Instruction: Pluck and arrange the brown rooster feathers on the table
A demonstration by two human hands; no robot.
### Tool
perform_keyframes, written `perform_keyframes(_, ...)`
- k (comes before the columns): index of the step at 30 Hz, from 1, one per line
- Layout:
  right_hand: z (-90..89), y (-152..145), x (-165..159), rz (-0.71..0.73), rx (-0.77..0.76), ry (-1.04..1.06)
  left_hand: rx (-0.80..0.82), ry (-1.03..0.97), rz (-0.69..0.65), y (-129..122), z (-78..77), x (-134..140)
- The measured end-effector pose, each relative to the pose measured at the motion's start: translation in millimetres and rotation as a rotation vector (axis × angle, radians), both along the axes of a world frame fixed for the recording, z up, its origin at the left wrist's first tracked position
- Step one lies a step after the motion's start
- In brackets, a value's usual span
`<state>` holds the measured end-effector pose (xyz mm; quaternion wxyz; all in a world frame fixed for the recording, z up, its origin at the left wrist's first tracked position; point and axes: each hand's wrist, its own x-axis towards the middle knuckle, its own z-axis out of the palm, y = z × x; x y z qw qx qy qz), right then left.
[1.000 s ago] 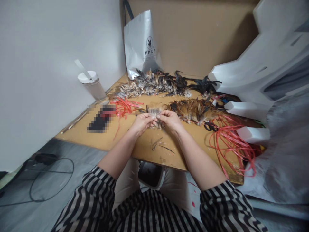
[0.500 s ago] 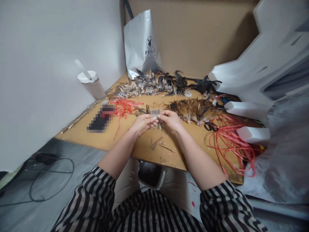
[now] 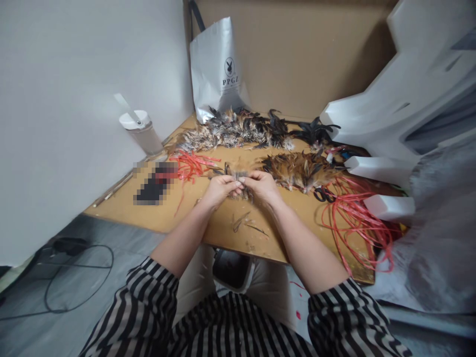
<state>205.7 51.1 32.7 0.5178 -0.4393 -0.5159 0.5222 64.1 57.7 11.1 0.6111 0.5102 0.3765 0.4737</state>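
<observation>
Both my hands meet over the middle of the wooden table (image 3: 130, 209), pinching a small bunch of brown feathers (image 3: 242, 165) between them. My left hand (image 3: 223, 190) has thumb and fingers closed on the bunch's left side. Opposite it, my right hand (image 3: 262, 185) grips the same bunch, the two thumbs nearly touching. Feather tips fan out beyond the hands, and some tufts show below; fingers hide the middle. Right of the hands lies a heap of brown and black feathers (image 3: 293, 168). A few loose feathers (image 3: 241, 221) lie just in front.
A long row of mottled feathers (image 3: 238, 130) runs along the back. Red plastic strips (image 3: 191, 166) lie at left, more red strips (image 3: 353, 218) at right beside black scissors (image 3: 324, 194). A lidded cup (image 3: 145, 136), a silver bag (image 3: 215, 69) and white foam pieces (image 3: 388, 207) border the space.
Both hands stay in nearly the same place, still pinching the feathers. The feather tips above the fingers look more blurred now, and the view has shifted very slightly.
</observation>
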Motion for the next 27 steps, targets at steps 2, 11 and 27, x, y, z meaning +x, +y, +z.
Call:
perform_keyframes(2,-0.6,0.8,0.8,-0.030,0.006,-0.018,0.019,0.031,0.004,-0.5,0.5,0.5)
perform_keyframes(11,-7.2,3.1,5.6,0.063,0.025,0.054,0.004,0.052,-0.034,-3.8,0.7,2.9)
perform_keyframes(27,-3.1,1.1,8.1,0.059,0.061,-0.082,0.024,0.119,-0.049,-7.1,4.8,4.0)
